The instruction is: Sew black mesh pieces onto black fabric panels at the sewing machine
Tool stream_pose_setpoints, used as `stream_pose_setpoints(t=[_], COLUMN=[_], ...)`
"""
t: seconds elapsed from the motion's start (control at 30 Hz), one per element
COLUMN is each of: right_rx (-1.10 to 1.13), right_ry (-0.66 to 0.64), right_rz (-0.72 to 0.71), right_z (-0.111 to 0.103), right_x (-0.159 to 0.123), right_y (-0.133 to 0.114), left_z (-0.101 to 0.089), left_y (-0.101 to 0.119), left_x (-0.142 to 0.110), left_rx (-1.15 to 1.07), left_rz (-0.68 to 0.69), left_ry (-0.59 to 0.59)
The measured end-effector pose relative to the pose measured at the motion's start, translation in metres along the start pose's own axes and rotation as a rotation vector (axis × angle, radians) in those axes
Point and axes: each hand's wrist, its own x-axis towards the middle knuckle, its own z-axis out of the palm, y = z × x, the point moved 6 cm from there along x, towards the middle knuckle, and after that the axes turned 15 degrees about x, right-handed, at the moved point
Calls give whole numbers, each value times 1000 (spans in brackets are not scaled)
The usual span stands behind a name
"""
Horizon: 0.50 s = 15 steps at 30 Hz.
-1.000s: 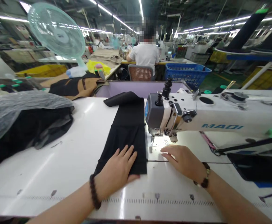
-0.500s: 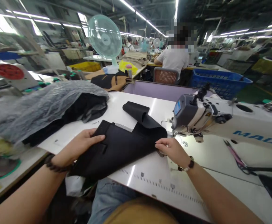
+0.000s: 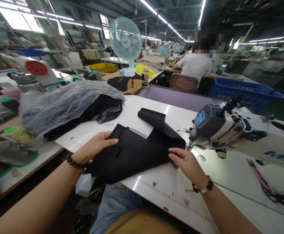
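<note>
A black fabric piece [image 3: 137, 152] with a small welt-like slit and a strip of mesh [image 3: 138, 132] lies across the white sewing table, its near part hanging over the front edge. Its far end curls up in a loose fold beside the sewing machine [image 3: 210, 126]. My left hand [image 3: 104, 144] grips the left side, thumb on top and fingers underneath. At the right edge, near the needle area, my right hand [image 3: 187, 162] has its thumb and forefinger closed on the cloth. A small dark thing shows under those fingers, too hidden to name.
Plastic-wrapped black cloth [image 3: 78, 104] lies to the left, beside thread cones [image 3: 17, 136]. Pink-handled scissors [image 3: 262, 178] rest right of the machine. Beyond the table are a fan [image 3: 126, 40], a blue basket [image 3: 244, 92] and a seated person [image 3: 195, 68].
The view has turned left, so everything sits further right. Both hands keep their hold on the black fabric, which has hardly shifted on the table.
</note>
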Motion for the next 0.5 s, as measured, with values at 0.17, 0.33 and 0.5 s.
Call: stream_pose_setpoints(t=[0.17, 0.33, 0.5], right_rx=[30, 78, 91], right_ry=[-18, -35, -15], right_rz=[14, 42, 58], right_z=[6, 13, 15], right_x=[-2, -8, -14], right_y=[-5, -10, -8], left_z=[-1, 2, 5], left_y=[-2, -3, -6], left_x=[1, 1, 3], left_rx=[-5, -19, -18], left_rz=[-20, -31, -48], left_ry=[-4, -29, -47])
